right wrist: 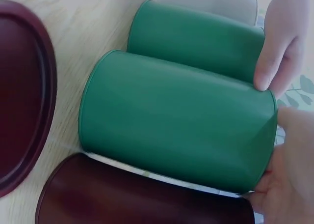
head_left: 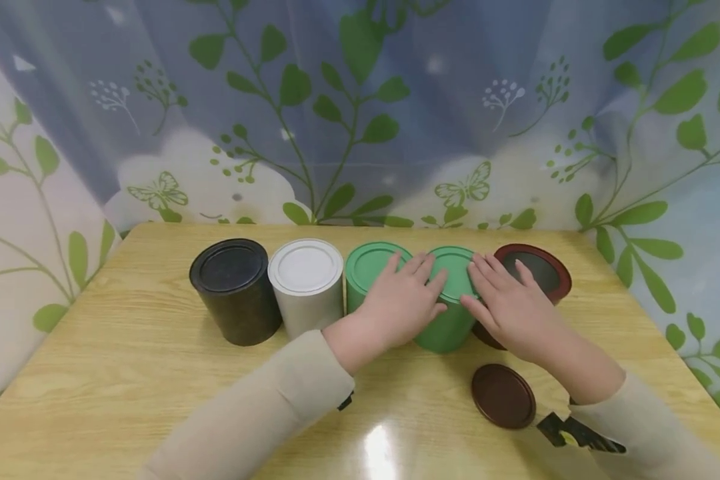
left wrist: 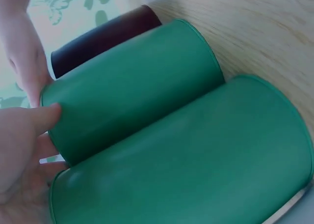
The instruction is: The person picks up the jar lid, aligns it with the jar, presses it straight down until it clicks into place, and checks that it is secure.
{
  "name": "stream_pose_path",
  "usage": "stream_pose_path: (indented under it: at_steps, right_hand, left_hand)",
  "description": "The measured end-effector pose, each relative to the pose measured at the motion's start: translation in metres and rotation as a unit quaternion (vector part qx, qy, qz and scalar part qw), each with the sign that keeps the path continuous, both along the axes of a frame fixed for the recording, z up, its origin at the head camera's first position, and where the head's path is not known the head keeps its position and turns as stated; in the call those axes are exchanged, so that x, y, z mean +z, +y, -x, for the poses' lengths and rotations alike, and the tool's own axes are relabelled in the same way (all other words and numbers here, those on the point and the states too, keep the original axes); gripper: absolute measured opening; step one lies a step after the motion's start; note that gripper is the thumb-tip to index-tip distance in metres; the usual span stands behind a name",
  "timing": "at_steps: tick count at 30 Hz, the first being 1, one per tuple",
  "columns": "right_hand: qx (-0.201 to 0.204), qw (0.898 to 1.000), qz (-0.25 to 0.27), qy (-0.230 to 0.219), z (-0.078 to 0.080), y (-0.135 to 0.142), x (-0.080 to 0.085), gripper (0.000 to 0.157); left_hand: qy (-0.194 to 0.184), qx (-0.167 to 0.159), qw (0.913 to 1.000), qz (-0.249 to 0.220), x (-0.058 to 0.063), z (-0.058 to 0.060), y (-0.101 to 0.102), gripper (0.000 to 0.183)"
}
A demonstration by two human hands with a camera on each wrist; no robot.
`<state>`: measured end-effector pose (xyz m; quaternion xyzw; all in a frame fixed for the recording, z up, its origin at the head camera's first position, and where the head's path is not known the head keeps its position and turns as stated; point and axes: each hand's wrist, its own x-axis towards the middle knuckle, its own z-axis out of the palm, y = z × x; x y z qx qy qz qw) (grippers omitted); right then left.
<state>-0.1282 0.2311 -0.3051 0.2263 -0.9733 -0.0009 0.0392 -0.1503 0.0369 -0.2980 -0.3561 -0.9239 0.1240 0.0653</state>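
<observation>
Two green canisters stand side by side with green lids on. Over the right green canister (head_left: 444,333) both hands meet. My left hand (head_left: 399,300) reaches between the two, its fingers spread across the lid and its thumb (left wrist: 46,117) touching the upper rim. From the other side my right hand (head_left: 519,310) lays fairly straight fingers along the lid's right edge, the thumb near the rim. The left green canister (head_left: 369,257) is partly covered by my left hand. Behind my right hand is a dark red-brown canister (right wrist: 147,199) without a lid, its inside dark.
A white canister (head_left: 309,307) and a black canister (head_left: 240,313) continue the row to the left. A dark red-brown lid (head_left: 504,397) lies on the wooden table (head_left: 126,373) in front. Behind the table hangs a leaf-patterned curtain (head_left: 336,133).
</observation>
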Motion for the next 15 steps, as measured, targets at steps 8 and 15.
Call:
stream_pose_path:
  at_steps: [8,15]
  right_hand:
    - [0.006,0.998,-0.037,0.047,-0.0083,0.0002,-0.0022,0.069]
    - [0.018,0.999,0.002,0.042,-0.0051,-0.0059,-0.0050,0.066]
  left_hand:
    - [0.032,-0.019,0.9993,0.008,-0.0040,0.0001,0.0045,0.055]
    - [0.082,-0.036,0.9957,0.021,-0.0041,0.0032,-0.0020,0.054]
